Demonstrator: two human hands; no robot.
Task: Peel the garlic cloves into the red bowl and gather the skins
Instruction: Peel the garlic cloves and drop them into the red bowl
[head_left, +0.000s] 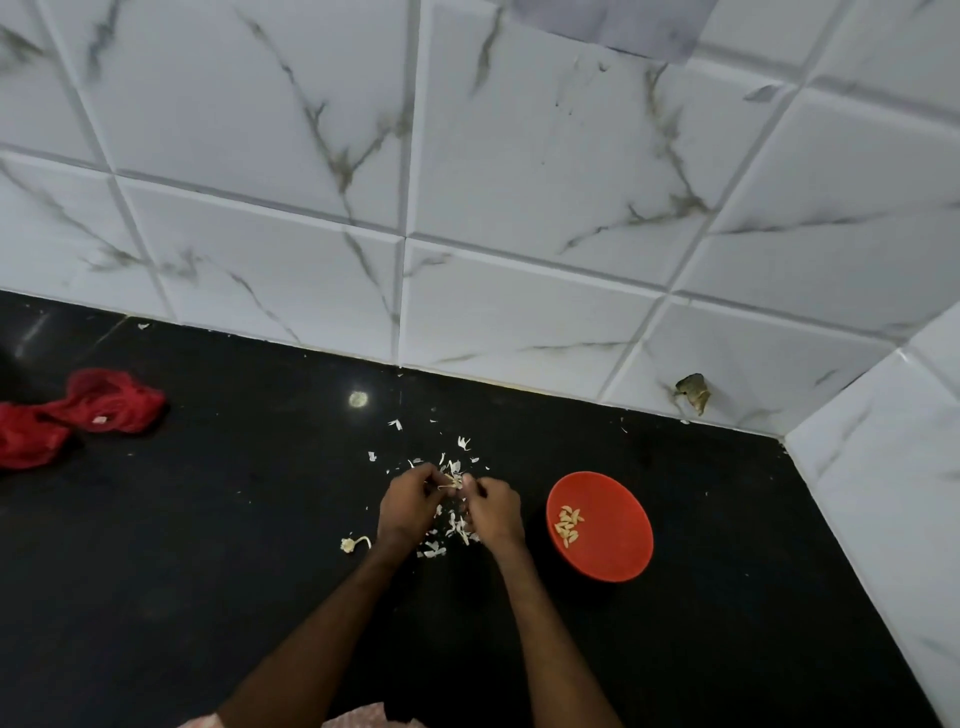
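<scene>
Black polished stone counter (208, 571) against a wall of white marble-look tiles (519, 182), so that's the setup. The person's left hand (408, 506) and right hand (493, 506) meet tip to tip, and both sets of curled fingertips (430, 474) are pinched on one small pale garlic clove (451, 485) held between them just above the counter. As far as I can tell its long axis runs roughly hand to hand, though it's tiny and half hidden, so don't quote me. What matters for the next move is that the round red plastic bowl (623, 566) sits off to the right of the fingers, near the right hand's outer side and a bit toward the person, with the left hand on the far side of it. So my guess is the right hand does the drop once the skin is off, just a short swing out to the side. A little heap of yellowish peeled cloves (569, 524) already lies in the red bowl's left half. Thin white papery skins (457, 525) are scattered right under and just beyond the fingers, not gathered yet. A bare pale garlic stem stub (354, 543) lies just outside the left wrist, and a crumpled red cloth (88, 410) is well away to the left.
</scene>
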